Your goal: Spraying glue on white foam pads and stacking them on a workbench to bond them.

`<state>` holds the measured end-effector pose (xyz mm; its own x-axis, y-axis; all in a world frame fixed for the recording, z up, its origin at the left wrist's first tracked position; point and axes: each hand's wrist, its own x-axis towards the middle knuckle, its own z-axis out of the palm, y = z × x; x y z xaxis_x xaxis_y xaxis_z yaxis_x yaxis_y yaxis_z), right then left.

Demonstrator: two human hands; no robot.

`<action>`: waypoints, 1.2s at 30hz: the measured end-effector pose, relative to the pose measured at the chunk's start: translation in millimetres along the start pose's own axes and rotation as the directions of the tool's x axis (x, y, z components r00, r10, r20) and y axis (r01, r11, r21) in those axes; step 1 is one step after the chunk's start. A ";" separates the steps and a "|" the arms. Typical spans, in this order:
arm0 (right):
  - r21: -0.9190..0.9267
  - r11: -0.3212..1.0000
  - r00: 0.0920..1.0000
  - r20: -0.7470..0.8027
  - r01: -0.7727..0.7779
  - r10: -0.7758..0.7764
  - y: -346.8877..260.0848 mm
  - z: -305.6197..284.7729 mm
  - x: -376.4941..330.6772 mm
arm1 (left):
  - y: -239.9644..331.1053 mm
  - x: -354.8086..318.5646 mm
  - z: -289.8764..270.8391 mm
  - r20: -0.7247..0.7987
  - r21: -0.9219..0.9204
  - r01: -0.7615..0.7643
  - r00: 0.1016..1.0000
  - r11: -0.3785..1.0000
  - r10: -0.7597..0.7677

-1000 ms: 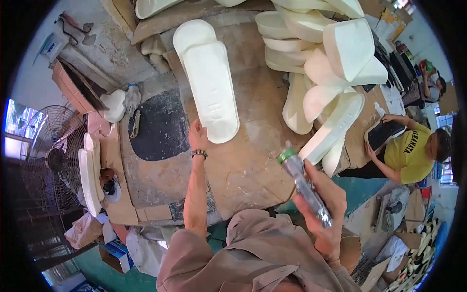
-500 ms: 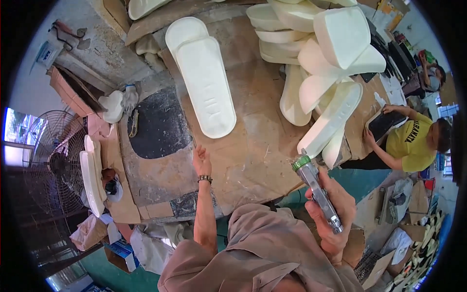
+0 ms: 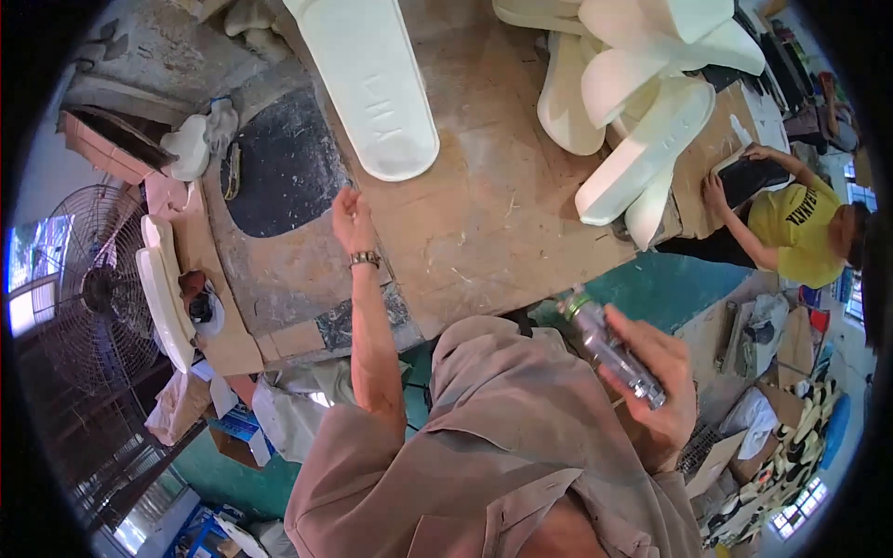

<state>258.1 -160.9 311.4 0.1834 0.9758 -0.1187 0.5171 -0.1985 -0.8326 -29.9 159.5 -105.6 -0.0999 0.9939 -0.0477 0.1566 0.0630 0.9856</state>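
Drawn back from the white sole (image 3: pixel 377 98), the left hand (image 3: pixel 353 223) curls loosely over the counter (image 3: pixel 484 246), the right hand (image 3: pixel 662 372) gripping a silver tool (image 3: pixel 616 350).

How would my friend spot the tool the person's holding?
Start at the big brown table, then look just below its near edge, toward the right. There the right hand grips a slim grey tool, shaped like a tube. Unlike the white slabs on the table, it has a green ring near one end.
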 end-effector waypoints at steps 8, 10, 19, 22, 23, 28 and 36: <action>-0.016 0.997 0.977 0.205 0.069 -0.064 -13.2 -18.2 6.8 | 72.9 121.8 55.1 0.073 0.057 -0.183 0.981 0.982 0.178; -0.034 0.997 0.979 0.192 0.073 -0.065 -17.8 -20.1 11.8 | 86.8 147.1 77.3 0.126 0.066 -0.153 0.982 0.986 0.144; -0.048 0.998 0.985 0.174 0.030 -0.022 -12.5 -18.1 5.0 | 88.7 176.6 83.6 0.140 0.496 -0.144 0.987 0.856 0.084; -0.082 0.997 1.000 0.023 -0.014 0.016 -11.2 -6.0 1.7 | 90.1 179.5 79.8 0.183 0.454 -0.171 0.978 0.875 0.096; -0.095 0.995 0.996 -0.086 -0.029 0.020 -12.3 -2.1 2.9 | 89.3 178.7 78.8 0.172 0.455 -0.153 0.982 0.877 0.082; -0.021 1.000 0.998 -0.067 -0.013 0.012 -13.9 -2.9 2.0 | 103.4 178.2 89.7 0.172 0.529 -0.153 0.983 0.835 0.071; 0.055 0.998 0.986 -0.163 -0.026 0.035 0.4 13.7 -8.9 | 69.8 108.5 43.8 0.084 0.312 -0.278 0.961 0.909 0.265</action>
<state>245.2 -168.4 304.8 0.3353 0.9403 -0.0579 0.4654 -0.2188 -0.8576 13.2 275.8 -49.0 0.0276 0.9790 0.2019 0.4767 -0.1904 0.8582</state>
